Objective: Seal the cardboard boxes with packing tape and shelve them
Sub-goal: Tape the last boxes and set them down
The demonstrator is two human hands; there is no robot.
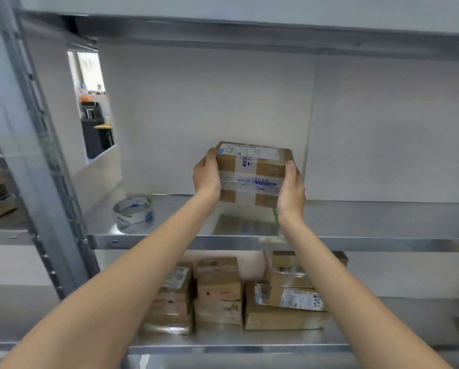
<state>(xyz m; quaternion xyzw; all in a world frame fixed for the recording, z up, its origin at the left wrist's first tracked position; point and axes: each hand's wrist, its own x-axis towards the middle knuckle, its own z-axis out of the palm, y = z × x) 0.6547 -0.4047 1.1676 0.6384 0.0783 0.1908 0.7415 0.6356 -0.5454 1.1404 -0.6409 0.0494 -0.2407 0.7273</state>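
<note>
A taped cardboard box point(252, 174) is held above the metal shelf point(356, 222) between the left hand point(206, 177) and right hand point(292, 190), fingers clamped on its sides, with a tape roll point(133, 214) resting left and stacked boxes point(236, 294) shelved below.

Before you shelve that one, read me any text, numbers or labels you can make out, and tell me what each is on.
"27242", roughly, handwritten in black on the white label of the tilted brown cardboard box on the lower shelf; uncertain.
White shipping label and blue-printed tape on the held taped brown cardboard box: too blurred to read.
Blue print on the white packing tape roll: unreadable.
Labels on the stacked small brown boxes: unreadable.
</note>
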